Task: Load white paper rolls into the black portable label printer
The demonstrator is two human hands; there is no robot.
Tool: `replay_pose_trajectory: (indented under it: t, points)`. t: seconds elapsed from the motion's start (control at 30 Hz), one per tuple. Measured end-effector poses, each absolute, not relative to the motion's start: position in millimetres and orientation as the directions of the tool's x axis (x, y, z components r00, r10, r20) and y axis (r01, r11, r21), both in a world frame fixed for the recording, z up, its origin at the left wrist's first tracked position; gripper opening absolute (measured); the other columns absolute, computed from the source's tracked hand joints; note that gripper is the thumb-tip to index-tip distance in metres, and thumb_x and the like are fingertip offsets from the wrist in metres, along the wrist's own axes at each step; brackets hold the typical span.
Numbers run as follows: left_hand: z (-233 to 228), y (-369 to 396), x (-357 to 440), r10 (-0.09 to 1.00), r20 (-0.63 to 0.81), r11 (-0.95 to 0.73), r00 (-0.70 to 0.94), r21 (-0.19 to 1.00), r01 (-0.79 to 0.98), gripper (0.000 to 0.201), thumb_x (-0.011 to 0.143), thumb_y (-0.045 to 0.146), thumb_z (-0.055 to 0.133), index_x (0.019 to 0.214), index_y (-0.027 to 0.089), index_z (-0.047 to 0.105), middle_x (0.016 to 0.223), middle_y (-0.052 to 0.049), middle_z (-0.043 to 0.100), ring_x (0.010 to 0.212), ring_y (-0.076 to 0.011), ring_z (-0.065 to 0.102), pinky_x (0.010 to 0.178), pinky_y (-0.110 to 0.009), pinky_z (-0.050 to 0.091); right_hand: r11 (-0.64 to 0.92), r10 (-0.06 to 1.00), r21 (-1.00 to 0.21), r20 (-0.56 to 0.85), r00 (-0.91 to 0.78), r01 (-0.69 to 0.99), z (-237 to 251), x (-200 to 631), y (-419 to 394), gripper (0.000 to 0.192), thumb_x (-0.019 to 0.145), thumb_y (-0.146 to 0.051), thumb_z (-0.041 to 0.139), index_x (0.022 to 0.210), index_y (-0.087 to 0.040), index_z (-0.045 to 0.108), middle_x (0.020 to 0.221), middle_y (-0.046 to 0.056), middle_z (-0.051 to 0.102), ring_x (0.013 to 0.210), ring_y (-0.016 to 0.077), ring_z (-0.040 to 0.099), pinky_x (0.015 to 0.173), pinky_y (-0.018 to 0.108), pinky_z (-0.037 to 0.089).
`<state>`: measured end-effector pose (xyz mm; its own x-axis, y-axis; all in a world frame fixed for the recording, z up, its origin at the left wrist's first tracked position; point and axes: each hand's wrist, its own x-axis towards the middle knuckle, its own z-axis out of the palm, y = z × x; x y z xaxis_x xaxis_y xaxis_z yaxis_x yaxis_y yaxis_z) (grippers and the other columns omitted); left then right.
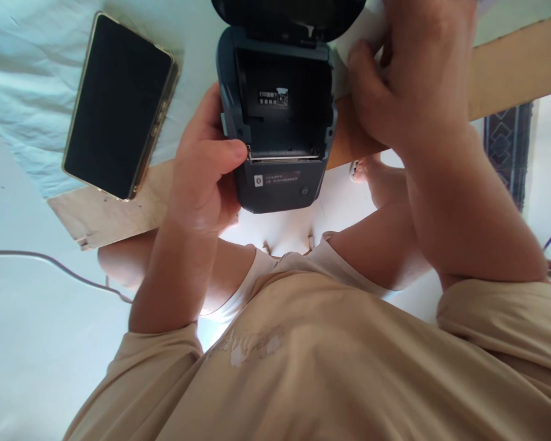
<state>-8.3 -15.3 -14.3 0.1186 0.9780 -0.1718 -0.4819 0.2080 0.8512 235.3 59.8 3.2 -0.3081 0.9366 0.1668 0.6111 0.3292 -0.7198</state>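
Note:
A dark label printer is in front of me, its black lid raised and its compartment showing no roll inside. My left hand grips the printer's left side, with the thumb on the front edge near the compartment's lower corner. To the right of the printer, my right hand has its fingers curled around a white object. Only part of that white object shows beside the lid; it may be a paper roll, but I cannot make out its kind.
A phone with a dark screen lies on the pale green cloth at the left. The wooden table edge runs beneath the printer, above my legs. A pale cable crosses at the lower left.

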Motion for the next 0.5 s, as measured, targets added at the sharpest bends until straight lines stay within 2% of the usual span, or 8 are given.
replay_pose_trajectory:
  t: [0.07,0.1,0.17,0.27,0.3,0.37,0.43,0.5]
  points:
    - [-15,-17,-7,0.984,-0.153,0.180,0.095,0.843,-0.506,0.039,0.060,0.038,0.083,0.098,0.028,0.080,0.090,-0.005,0.072,0.072,-0.0238,0.067,0.058,-0.041,0.056,0.353,0.935,-0.558,0.222,-0.275,0.750,-1,236,63,0.055,0.095,-0.014,0.063,0.149,-0.004,0.068,0.147,0.014,0.060,0.147,0.0331,0.051,0.127,0.046,0.042]
    - [-15,-18,-6,0.986,-0.148,0.169,0.082,0.838,-0.518,0.037,0.063,0.036,0.081,0.099,0.028,0.080,0.090,-0.004,0.073,0.072,-0.0233,0.067,0.058,-0.040,0.056,0.367,0.929,-0.519,0.250,-0.274,0.772,-3,237,64,0.055,0.095,-0.017,0.065,0.148,-0.003,0.068,0.141,0.015,0.063,0.139,0.0305,0.057,0.122,0.043,0.046]
    - [-16,-19,-5,0.988,-0.134,0.151,0.071,0.825,-0.545,0.035,0.063,0.032,0.079,0.098,0.028,0.082,0.089,-0.003,0.075,0.071,-0.0219,0.068,0.057,-0.039,0.056,0.403,0.912,-0.582,0.318,-0.258,0.707,-4,237,64,0.052,0.093,-0.020,0.068,0.141,-0.001,0.071,0.129,0.013,0.068,0.122,0.0225,0.064,0.110,0.036,0.051]
    - [-18,-19,-5,0.990,-0.094,0.138,0.106,0.808,-0.573,0.034,0.066,0.034,0.080,0.099,0.027,0.085,0.086,-0.003,0.078,0.069,-0.0224,0.071,0.058,-0.040,0.061,0.374,0.927,-0.837,0.332,-0.173,0.400,7,228,53,0.042,0.082,-0.017,0.067,0.124,-0.011,0.071,0.104,0.000,0.068,0.090,0.0084,0.063,0.082,0.028,0.049]
    - [-18,-19,-5,0.990,-0.084,0.132,0.110,0.802,-0.582,0.033,0.067,0.033,0.080,0.099,0.026,0.086,0.085,-0.003,0.079,0.069,-0.0226,0.073,0.059,-0.040,0.063,0.269,0.958,-0.927,0.229,-0.172,0.263,14,224,48,0.043,0.079,-0.015,0.064,0.122,-0.016,0.068,0.098,-0.004,0.067,0.086,0.0064,0.064,0.079,0.026,0.049]
    - [-18,-18,-5,0.993,-0.074,0.115,0.094,0.795,-0.595,0.032,0.069,0.031,0.078,0.099,0.026,0.087,0.085,-0.002,0.080,0.068,-0.0226,0.075,0.059,-0.039,0.064,0.025,0.991,-0.998,0.016,-0.131,0.066,26,218,39,0.040,0.071,-0.014,0.060,0.111,-0.022,0.063,0.095,-0.009,0.068,0.080,0.0061,0.065,0.066,0.024,0.050]
    - [-17,-18,-5,0.994,-0.083,0.111,0.075,0.797,-0.594,0.033,0.068,0.029,0.078,0.099,0.025,0.086,0.086,-0.002,0.081,0.068,-0.0230,0.076,0.057,-0.039,0.064,-0.273,0.940,-0.962,-0.266,-0.214,-0.004,32,216,34,0.039,0.063,-0.019,0.057,0.101,-0.024,0.063,0.087,-0.007,0.072,0.070,0.0121,0.068,0.054,0.028,0.051]
    - [-15,-19,-4,0.994,-0.085,0.109,0.068,0.800,-0.590,0.034,0.066,0.030,0.078,0.098,0.024,0.086,0.088,-0.002,0.083,0.070,-0.0238,0.078,0.057,-0.039,0.065,-0.454,0.846,-0.891,-0.435,-0.309,0.011,32,217,32,0.040,0.057,-0.023,0.061,0.097,-0.026,0.067,0.083,-0.004,0.075,0.066,0.0179,0.071,0.049,0.034,0.055]
